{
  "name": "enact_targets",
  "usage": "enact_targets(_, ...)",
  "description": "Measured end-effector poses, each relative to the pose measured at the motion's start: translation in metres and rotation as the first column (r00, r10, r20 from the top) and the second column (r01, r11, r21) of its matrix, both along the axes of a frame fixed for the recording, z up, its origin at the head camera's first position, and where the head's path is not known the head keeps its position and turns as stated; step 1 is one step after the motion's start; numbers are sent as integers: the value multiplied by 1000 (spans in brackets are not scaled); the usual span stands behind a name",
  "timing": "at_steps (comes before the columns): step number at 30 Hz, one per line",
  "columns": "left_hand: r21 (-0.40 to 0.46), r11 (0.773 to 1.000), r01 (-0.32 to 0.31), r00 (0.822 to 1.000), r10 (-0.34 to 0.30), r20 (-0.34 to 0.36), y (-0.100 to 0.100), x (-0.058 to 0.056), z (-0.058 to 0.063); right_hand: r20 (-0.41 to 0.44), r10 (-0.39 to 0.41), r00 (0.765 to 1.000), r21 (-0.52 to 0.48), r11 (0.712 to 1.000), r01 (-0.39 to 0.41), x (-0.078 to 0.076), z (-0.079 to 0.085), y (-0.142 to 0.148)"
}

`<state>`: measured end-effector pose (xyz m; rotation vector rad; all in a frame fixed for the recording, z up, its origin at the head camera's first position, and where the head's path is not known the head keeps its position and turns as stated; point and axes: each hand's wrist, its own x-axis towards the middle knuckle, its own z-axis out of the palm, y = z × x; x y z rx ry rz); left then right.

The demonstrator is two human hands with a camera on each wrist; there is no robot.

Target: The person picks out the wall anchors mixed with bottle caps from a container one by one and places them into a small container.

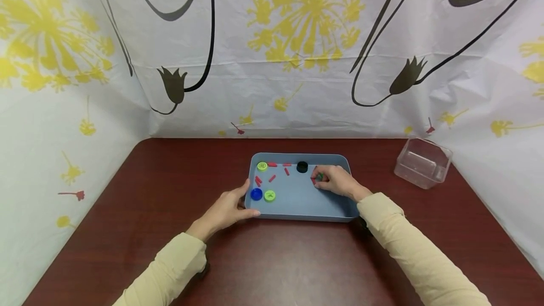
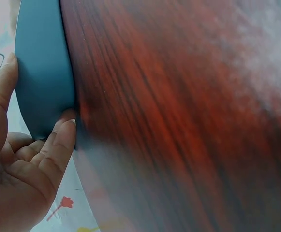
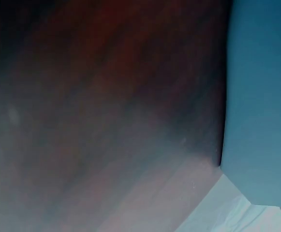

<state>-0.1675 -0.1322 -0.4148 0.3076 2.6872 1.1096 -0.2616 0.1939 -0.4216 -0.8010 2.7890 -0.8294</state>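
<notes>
Head view: blue-grey tray sits on dark red-brown surface, btwn both hands. L hand at tray's near L corner; grip closed about the wall, thumb at near rim, fingers round L end. L wrist view confirms wall held btwn thumb and fingertips. R hand inside tray, R half; grip nearly closed, thumb and finger pinching small red piece. Green item shows btwn finger and thumb; cannot tell if held. R wrist view: tray wall only, grip state n/a there.

Also in tray: black cap nr far wall; two lime caps, blue cap, other red pieces, all L half or nr centre. Clear box on surface, far R, well apart from tray. Flower-print sheet behind
</notes>
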Motion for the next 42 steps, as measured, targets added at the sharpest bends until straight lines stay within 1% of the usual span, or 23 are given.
enact_targets(2,3,1000,-3,1000,3,-1,0,0,-1,-12,21,1000,-33,999,-21,1,-2,-1)
enact_targets(5,6,1000,-6,1000,6,0,0,1,-1,-11,25,1000,-75,997,-25,3,-3,-3)
enact_targets(9,5,1000,-10,1000,10,5,0,0,-1,6,3,1000,-142,990,-2,8,1,-3)
enact_targets(12,1,1000,-12,1000,12,0,0,0,-2,7,-15,1000,-209,978,16,11,7,-1)
enact_targets(15,-1,1000,-12,1000,11,-6,1,0,-2,-6,-55,998,-259,964,51,14,12,2)
enact_targets(20,-2,1000,-15,1000,15,-5,1,0,-4,-56,-140,989,-302,946,117,15,20,12)
enact_targets(22,0,1000,-13,1000,13,-7,1,0,-4,-90,-178,980,-319,937,140,16,23,18)
enact_targets(24,2,1000,-11,1000,11,-11,0,1,-5,-137,-227,964,-343,924,169,16,26,27)
enact_targets(26,5,1000,-6,1000,6,-15,0,1,-5,-195,-298,934,-376,903,209,15,28,37)
enact_targets(28,10,1000,-4,1000,4,-12,0,1,-6,-242,-385,891,-417,870,263,14,31,49)
enact_targets(29,14,1000,-3,1000,3,-11,0,1,-6,-261,-433,863,-438,849,294,13,32,56)
enact_targets(31,24,1000,-3,1000,3,-5,-1,1,-6,-281,-531,799,-476,801,364,13,34,71)
enact_targets(32,29,1000,-4,1000,4,-1,-1,1,-7,-279,-578,767,-493,772,402,14,36,79)
enact_targets(34,41,999,-7,1000,7,3,-1,1,-7,-283,-656,700,-501,723,475,16,38,96)
enact_targets(35,46,999,-7,1000,7,4,-1,1,-7,-289,-688,666,-493,703,512,17,38,104)
enact_targets(36,52,999,-9,1000,9,7,-1,1,-7,-294,-712,637,-482,686,545,18,38,111)
enact_targets(38,63,998,-11,1000,10,7,0,1,-7,-304,-748,590,-441,659,609,22,36,125)
enact_targets(40,74,997,-11,1000,11,8,0,2,-6,-312,-773,552,-382,634,672,25,34,135)
enact_targets(42,81,997,-11,1000,10,8,0,2,-6,-298,-794,530,-325,607,726,28,31,143)
